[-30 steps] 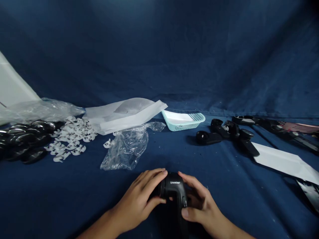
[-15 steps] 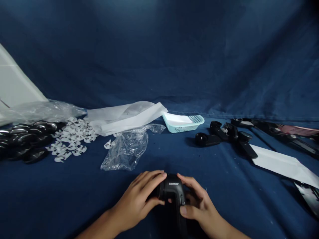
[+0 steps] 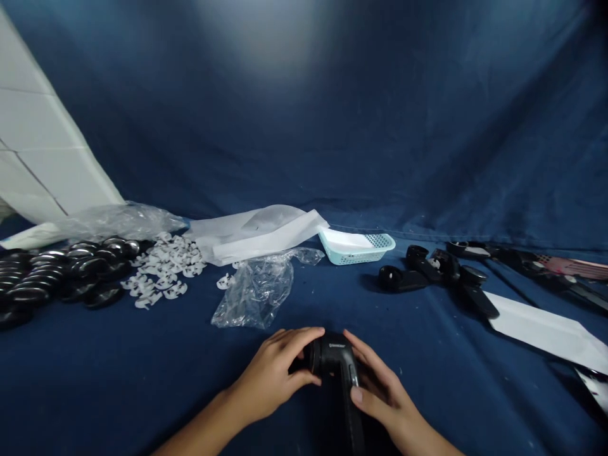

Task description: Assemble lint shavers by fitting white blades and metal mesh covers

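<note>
Far left on the blue cloth [image 3: 142,380] lay a heap of glossy black discs [image 3: 57,275], then a scatter of small white clips [image 3: 164,266] — loose, in no container. Behind them a clear plastic bag [image 3: 118,220] lay slack; what it held could not be made out. A second crumpled clear bag [image 3: 256,288] looked empty, beside a flat white pouch [image 3: 256,231].

At centre front, the left hand [image 3: 270,373] cupped the rounded head of a black handheld device [image 3: 335,367], fingers curled over its left side. The right hand [image 3: 380,396] gripped its neck from the other side, thumb pressed on the body. The device rested low on the cloth between both hands. Judged from this, a firm brace at the head with even thumb pressure would keep it from twisting.

Further right — a pale green mesh basket [image 3: 357,247] holding only a white liner or sheet. Then black handle parts [image 3: 437,272], and a white envelope [image 3: 541,329].
</note>
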The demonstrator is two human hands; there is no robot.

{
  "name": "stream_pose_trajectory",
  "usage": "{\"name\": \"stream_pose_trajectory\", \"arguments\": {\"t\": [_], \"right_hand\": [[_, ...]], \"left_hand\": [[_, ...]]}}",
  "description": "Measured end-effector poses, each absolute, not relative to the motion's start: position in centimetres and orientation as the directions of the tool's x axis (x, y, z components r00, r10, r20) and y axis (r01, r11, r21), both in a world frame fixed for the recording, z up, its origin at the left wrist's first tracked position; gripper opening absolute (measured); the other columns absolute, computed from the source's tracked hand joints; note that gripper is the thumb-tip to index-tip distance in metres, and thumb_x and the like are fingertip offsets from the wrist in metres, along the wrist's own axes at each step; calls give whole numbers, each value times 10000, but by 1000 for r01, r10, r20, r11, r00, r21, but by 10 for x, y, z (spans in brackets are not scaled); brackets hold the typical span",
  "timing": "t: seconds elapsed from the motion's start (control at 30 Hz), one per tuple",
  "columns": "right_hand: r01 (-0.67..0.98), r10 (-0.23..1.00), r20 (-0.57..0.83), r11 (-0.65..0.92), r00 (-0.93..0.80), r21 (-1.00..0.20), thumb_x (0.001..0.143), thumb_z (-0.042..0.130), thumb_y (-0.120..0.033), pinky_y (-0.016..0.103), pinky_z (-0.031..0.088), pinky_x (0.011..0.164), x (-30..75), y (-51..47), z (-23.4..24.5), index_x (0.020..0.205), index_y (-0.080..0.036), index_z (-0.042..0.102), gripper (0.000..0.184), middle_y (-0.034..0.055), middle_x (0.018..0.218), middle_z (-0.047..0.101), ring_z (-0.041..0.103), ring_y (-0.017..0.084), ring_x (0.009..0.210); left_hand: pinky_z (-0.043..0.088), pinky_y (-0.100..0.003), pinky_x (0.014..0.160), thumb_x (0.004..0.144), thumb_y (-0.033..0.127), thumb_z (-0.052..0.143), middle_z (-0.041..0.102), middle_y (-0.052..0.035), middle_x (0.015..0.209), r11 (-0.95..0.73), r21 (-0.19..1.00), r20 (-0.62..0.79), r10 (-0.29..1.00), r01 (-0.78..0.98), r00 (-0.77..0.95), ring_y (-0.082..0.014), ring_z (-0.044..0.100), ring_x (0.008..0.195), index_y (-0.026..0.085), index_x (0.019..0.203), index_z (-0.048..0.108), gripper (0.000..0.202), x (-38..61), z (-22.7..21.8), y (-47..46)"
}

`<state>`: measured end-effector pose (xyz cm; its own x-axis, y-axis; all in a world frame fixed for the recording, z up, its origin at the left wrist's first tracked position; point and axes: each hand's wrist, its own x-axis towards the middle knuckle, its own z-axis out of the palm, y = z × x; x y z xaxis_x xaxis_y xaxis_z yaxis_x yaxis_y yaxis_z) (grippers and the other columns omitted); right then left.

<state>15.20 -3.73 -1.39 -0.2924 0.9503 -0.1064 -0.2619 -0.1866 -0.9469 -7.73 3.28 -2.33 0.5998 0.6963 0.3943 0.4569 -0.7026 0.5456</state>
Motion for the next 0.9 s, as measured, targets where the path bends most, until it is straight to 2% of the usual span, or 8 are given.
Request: {"name": "stream_pose_trajectory", "arguments": {"t": [0.2, 0.43, 0.53, 0.6, 0.67, 0.73, 0.83, 0.9], "right_hand": [[-323, 941, -64, -177, -332, -930, 792, 795, -353, 445, 277, 1178, 153, -37, -13, 1360, -442, 517, 639, -9, 1453, 555, 453, 245, 1386], [-295, 944, -61, -162, -324, -942, 817, 768, -355, 438, 305, 1165, 153, -38, -15, 1371, -447, 501, 622, -12, 1437, 567, 480, 242, 1363], [-240, 965, -25, -90, -261, -967, 860, 709, -391, 432, 325, 1154, 153, -39, -21, 1340, -422, 540, 510, 4, 1471, 518, 455, 258, 1376], [-115, 990, 51, 35, -135, -993, 888, 663, -408, 433, 341, 1137, 155, -42, -25, 1242, -377, 623, 358, 28, 1453, 509, 450, 277, 1364], [57, 984, 172, 174, -38, -983, 920, 615, -387, 424, 373, 1097, 159, -44, -23, 1073, -332, 698, 183, 50, 1345, 576, 507, 277, 1287], [158, 959, 277, 283, -59, -946, 955, 558, -348, 400, 446, 993, 162, -47, -12, 945, -300, 711, 161, 65, 1138, 675, 611, 255, 1111], [103, 904, 340, 376, -259, -921, 966, 528, -352, 350, 519, 748, 160, -51, 23, 908, -258, 707, 211, 64, 836, 733, 675, 222, 798], [71, 889, 251, 300, -383, -951, 939, 584, -386, 324, 512, 690, 157, -55, 49, 865, -242, 729, 218, 39, 698, 736, 673, 189, 674]], "left_hand": [[542, -453, 899, 814, 216, 752, 692, -40, 1197, -693, 546, 386, 707, 471, 592, -208, 685, 867, 313, 1333, 468, 599, -79, -21, 31], [538, -416, 874, 815, 200, 751, 693, -29, 1151, -687, 559, 374, 708, 464, 599, -198, 667, 861, 310, 1308, 471, 578, -80, -19, 32], [536, -410, 866, 788, 211, 774, 700, -21, 1083, -671, 569, 360, 723, 475, 589, -200, 664, 856, 295, 1258, 496, 552, -80, -19, 32], [541, -395, 840, 779, 230, 779, 699, -16, 1047, -659, 575, 351, 734, 485, 581, -201, 665, 847, 290, 1242, 501, 544, -81, -18, 33], [546, -383, 813, 786, 251, 768, 698, -13, 1018, -647, 578, 341, 745, 497, 573, -204, 669, 838, 289, 1243, 501, 530, -81, -18, 34], [546, -375, 800, 792, 268, 759, 699, -9, 1002, -638, 580, 332, 753, 507, 569, -202, 671, 825, 294, 1244, 507, 518, -81, -17, 34], [542, -362, 782, 782, 286, 766, 700, -7, 993, -626, 578, 318, 764, 523, 562, -200, 667, 813, 298, 1249, 516, 530, -81, -17, 36], [537, -346, 765, 772, 292, 770, 701, 4, 960, -615, 575, 304, 773, 540, 557, -198, 662, 803, 301, 1253, 522, 540, -82, -17, 37]]}}
